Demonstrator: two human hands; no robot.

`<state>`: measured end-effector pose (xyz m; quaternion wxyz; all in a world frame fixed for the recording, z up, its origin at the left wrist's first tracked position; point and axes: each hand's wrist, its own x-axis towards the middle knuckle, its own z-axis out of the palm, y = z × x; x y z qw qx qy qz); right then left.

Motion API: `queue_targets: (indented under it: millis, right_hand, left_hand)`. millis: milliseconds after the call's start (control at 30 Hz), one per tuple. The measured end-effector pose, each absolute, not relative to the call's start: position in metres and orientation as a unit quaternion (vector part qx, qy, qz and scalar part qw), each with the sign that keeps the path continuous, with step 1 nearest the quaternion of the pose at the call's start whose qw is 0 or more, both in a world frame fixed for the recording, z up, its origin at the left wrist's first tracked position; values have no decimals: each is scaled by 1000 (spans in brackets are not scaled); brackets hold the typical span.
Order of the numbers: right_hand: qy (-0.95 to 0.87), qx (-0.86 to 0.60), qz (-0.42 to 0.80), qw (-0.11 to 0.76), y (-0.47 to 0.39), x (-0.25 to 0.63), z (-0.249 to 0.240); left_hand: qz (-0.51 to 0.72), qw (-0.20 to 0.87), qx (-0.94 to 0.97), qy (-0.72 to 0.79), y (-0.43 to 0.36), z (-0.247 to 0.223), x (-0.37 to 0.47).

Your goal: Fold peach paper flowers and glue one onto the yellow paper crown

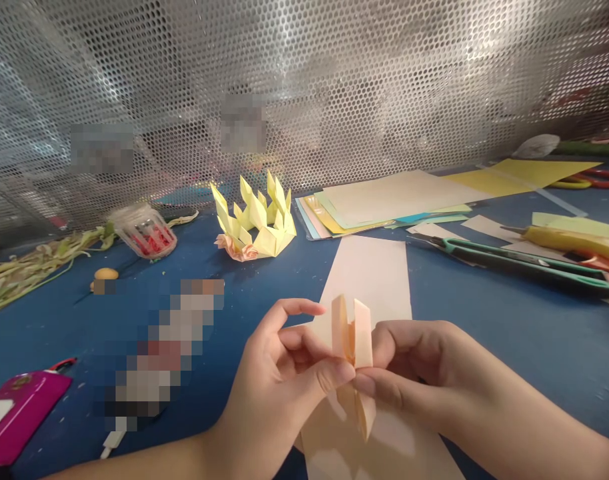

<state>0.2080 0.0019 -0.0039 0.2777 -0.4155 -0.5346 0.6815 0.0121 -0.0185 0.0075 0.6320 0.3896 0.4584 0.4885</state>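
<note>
A small folded piece of peach paper [363, 331] is held up between both hands in the head view, its flaps standing apart at the top and a pointed fold hanging below. My left hand [289, 373] pinches it from the left, thumb in front, with the index finger raised off the paper. From the right, my right hand [419, 373] grips it between thumb and bent fingers. Beneath the hands lie pale paper sheets [369, 267] on the blue table. Farther back stands a yellow folded-paper crown [264, 227] with a peach paper flower at its front left.
Stacked coloured sheets [394, 197] lie behind. To the right are a black-and-green cutter [524, 263], a yellow-handled tool [569, 241] and scissors [602, 178]. At left sit a clear jar [144, 233] with red bits, a magenta pouch [29, 413] and dried stalks [49, 257]. Perforated metal [334, 87] rises behind.
</note>
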Motion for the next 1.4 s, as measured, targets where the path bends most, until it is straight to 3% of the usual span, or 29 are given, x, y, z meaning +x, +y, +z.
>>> queue_targets:
  millis: [233,633,933,1200,1400]
  right_hand:
    - [-526,-405,660,351,3,206,0]
    - [-569,-403,643,318,4,209,-2]
    - [-556,-409,643,332,0,211,-4]
    - [-578,-373,654,313,-3,208,-3]
    - [-668,-374,504,399,-1,211,1]
  left_hand:
    - [453,676,387,433,-14,4,12]
    - [499,619,440,418,-12,-14,24]
    - [369,624,534,436,-22,-2,9]
    - [355,669,532,378,-20,7,12]
    - [294,660,559,406,-21,1,9]
